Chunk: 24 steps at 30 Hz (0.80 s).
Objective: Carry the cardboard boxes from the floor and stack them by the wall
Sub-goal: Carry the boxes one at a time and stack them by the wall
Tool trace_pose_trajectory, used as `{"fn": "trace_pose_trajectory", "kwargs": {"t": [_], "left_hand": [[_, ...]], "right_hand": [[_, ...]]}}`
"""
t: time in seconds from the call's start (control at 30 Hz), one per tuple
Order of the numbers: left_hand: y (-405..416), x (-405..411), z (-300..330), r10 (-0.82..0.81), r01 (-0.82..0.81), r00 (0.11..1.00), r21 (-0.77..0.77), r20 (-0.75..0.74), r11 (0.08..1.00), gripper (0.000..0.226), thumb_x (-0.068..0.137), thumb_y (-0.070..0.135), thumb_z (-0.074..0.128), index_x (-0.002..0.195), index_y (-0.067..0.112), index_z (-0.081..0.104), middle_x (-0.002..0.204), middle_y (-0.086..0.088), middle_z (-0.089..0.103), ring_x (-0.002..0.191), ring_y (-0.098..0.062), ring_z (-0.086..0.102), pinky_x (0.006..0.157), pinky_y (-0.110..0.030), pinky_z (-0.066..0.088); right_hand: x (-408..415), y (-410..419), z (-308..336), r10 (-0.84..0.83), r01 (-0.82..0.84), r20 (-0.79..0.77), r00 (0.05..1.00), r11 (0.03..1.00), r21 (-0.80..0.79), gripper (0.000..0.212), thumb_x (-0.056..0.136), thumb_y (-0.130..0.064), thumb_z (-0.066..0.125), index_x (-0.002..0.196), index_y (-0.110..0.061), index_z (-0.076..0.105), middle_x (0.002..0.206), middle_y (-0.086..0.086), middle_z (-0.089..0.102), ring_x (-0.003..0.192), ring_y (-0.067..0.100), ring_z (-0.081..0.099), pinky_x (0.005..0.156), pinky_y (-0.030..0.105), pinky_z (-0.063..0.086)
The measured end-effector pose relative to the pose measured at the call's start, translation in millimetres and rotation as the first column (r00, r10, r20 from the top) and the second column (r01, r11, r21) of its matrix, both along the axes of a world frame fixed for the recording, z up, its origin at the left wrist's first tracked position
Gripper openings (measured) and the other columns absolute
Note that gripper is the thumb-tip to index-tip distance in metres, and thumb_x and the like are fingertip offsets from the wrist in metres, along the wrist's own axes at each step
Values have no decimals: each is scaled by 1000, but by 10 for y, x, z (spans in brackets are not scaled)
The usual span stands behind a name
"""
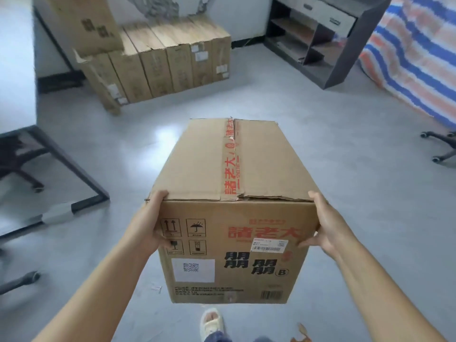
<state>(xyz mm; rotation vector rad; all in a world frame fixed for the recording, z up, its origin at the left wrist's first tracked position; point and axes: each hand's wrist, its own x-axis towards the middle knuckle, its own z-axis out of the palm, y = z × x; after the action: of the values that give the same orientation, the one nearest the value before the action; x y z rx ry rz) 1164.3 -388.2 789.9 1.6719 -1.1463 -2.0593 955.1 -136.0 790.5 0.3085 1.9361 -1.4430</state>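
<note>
Left hand (151, 218) clamped on the near left corner of the cardboard box (234, 218), fingers curled over the top edge and thumb pressed on the printed front face; right hand (323, 223) mirroring it on the near right corner, fingers up the side, thumb on the front by the shipping label. Box held clear of the floor (345, 144) between both hands, long axis pointing away, taped seam on top. Best carried level, with equal squeeze from both sides and the load kept close, since a grip only at the near end probably lets the far end sag. Beyond the hands, open floor all the way to the row of upright boxes (160, 65) at the wall, one more box (86, 23) perched on their left end. Left of the left hand, a black table frame (81, 174) and a chair base, near enough to clip. Right of the right hand, well apart, another chair base (441, 146), a striped tarp (414, 58) and a dark shelf unit (345, 48). Straight-ahead path likely the safest.
</note>
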Motion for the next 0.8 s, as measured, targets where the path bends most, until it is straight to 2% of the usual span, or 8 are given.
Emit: {"fn": "trace_pose_trajectory", "kwargs": {"t": [0.1, 0.23, 0.37, 0.6, 0.7, 0.8], "left_hand": [[-468, 84, 114, 107, -107, 994, -25, -15, 994, 18, 86, 43, 58, 91, 27, 54, 99, -4, 55, 88, -29, 53, 77, -73, 43], [-1014, 49, 168, 211, -212, 977, -35, -18, 977, 23, 86, 46, 56, 99, 26, 54, 96, -5, 59, 85, -30, 56, 76, -73, 42], [-1550, -212, 101, 289, -289, 957, -19, -2, 957, 22, 84, 47, 57, 92, 26, 55, 96, -8, 62, 86, -33, 57, 74, -72, 44], [-2593, -1025, -2, 422, -422, 906, 10, 1, 906, 29, 85, 46, 55, 101, 23, 56, 105, -16, 66, 91, -36, 59, 73, -74, 42], [-3068, -1323, 62, 483, -483, 875, 27, 24, 875, 34, 84, 45, 56, 107, 19, 57, 106, -16, 66, 91, -37, 57, 78, -78, 36], [-3564, -1533, 111, 516, -516, 857, 15, -19, 857, 40, 82, 45, 57, 110, 18, 60, 107, -16, 67, 94, -37, 58, 82, -78, 36]], "right_hand": [[-159, -713, 61, 113, -113, -5, 994, 993, -25, 40, 88, -52, 49, 116, -26, 60, 122, 5, 58, 111, 30, 54, 67, 65, 54], [-443, -1535, 67, 230, -229, 11, 973, 972, -53, 31, 89, -51, 48, 105, -28, 62, 109, 1, 61, 95, 25, 57, 64, 66, 53], [-869, -2345, 5, 319, -318, 21, 947, 947, -52, 32, 88, -51, 49, 102, -27, 64, 102, 1, 62, 89, 26, 57, 56, 64, 54], [-1882, -3885, -7, 464, -463, 33, 885, 886, -31, 31, 88, -51, 50, 99, -27, 65, 103, 3, 61, 87, 30, 58, 54, 65, 53], [-2251, -4534, 106, 510, -510, 13, 860, 860, -4, 31, 88, -50, 50, 102, -25, 63, 105, 2, 58, 89, 28, 55, 52, 63, 53], [-2519, -5194, 239, 547, -548, -21, 837, 836, -21, 33, 89, -49, 50, 106, -24, 62, 105, 3, 59, 89, 28, 57, 51, 65, 52]]}}
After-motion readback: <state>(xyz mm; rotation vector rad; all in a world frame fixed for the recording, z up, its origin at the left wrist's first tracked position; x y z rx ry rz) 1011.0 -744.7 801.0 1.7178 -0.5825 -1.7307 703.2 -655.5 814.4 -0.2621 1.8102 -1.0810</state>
